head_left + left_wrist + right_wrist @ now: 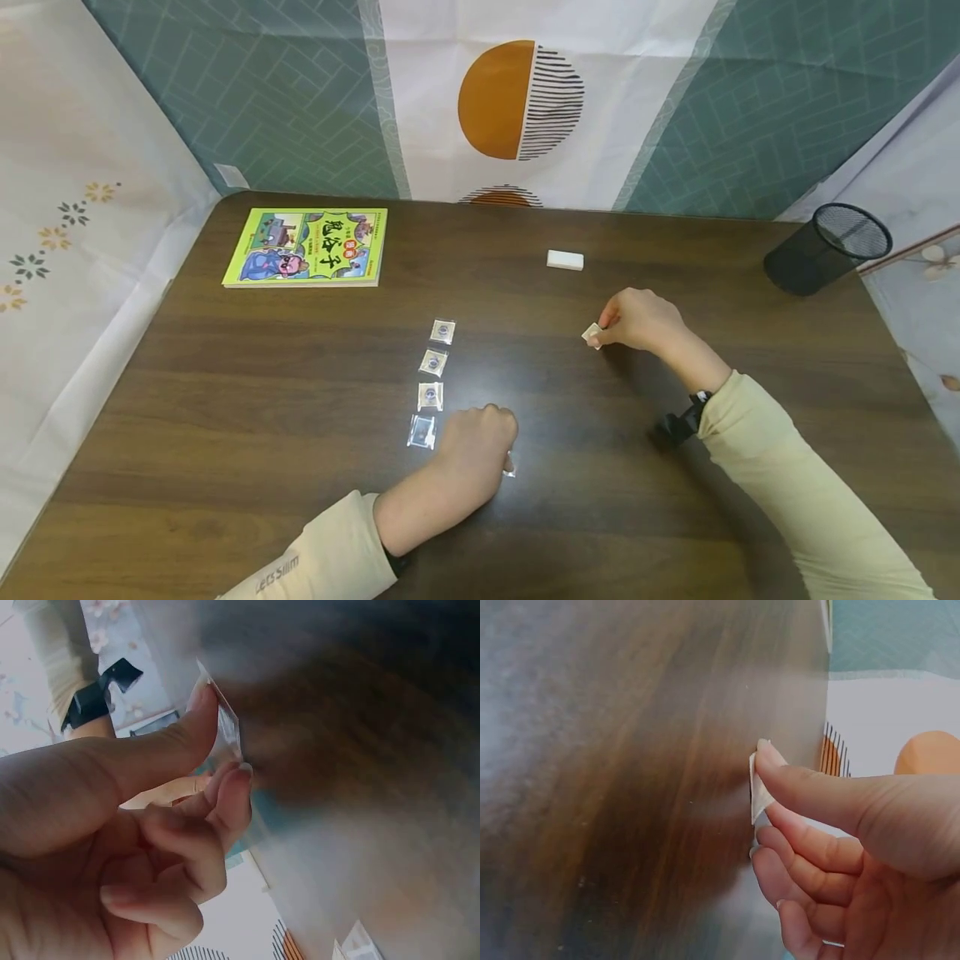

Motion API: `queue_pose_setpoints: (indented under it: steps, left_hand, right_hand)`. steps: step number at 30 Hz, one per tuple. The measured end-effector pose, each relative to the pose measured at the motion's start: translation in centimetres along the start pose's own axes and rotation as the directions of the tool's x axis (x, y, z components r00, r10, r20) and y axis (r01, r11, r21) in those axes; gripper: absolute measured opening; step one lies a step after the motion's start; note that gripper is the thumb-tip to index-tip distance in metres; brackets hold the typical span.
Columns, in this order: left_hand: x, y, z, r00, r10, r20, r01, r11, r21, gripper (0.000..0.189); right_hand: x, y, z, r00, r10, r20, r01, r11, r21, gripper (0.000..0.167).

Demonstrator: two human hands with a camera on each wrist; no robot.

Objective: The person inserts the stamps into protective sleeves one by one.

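My left hand (pixel 474 446) is low over the table just right of a column of small square packets. Between its thumb and fingertips it pinches a thin, shiny square packet (pixel 228 724), seen nearly edge-on in the left wrist view. Farther right, my right hand (pixel 643 320) pinches a small cream square packet (pixel 592 334) by its edge, close over the table. Of the packets in the column, the top one (pixel 442 332) and those below it are cream with a round bluish mark. The lowest packet (pixel 422 432), beside the left hand, looks clearer, with crimped ends.
A bright green comic-style book (pixel 307 248) lies at the back left of the brown wooden table (pixel 262 467). Toward the back is a white rectangular block (pixel 565 260). A black mesh pen holder (pixel 806 258) stands at the back right. Patterned cloth (pixel 420 100) hangs behind.
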State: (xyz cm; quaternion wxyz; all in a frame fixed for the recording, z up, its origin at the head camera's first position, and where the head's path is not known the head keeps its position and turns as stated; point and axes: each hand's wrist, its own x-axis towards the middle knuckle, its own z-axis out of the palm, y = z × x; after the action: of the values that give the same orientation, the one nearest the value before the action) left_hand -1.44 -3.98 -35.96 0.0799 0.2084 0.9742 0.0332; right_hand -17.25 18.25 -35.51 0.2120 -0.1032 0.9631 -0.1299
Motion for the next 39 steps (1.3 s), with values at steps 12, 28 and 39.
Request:
queue_pose_setpoints:
  steps: [12,28,39]
  left_hand:
    - [1.0,-0.8,0.1,0.995,0.099,-0.009,-0.099,0.995,-0.007,0.017]
    - [3.6,-3.2,-2.7,0.937,-0.037,-0.347,-0.251,0.621,-0.743,0.002]
    - [3.7,-4.7,-3.0,0.949,-0.199,-0.245,-0.137,0.439,-0.888,0.010]
  right_hand:
    - [-0.2,0.1,0.5,0.999,-0.013,-0.051,0.015,0.999,0.040,0.024]
    - [-5.1,-2.6,-1.5,0.876,-0.053,-0.480,0.220,0.929,0.298,0.024]
    - [-5.8,-3.2,-2.5,0.794,-0.044,-0.606,0.295,0.900,0.321,0.025]
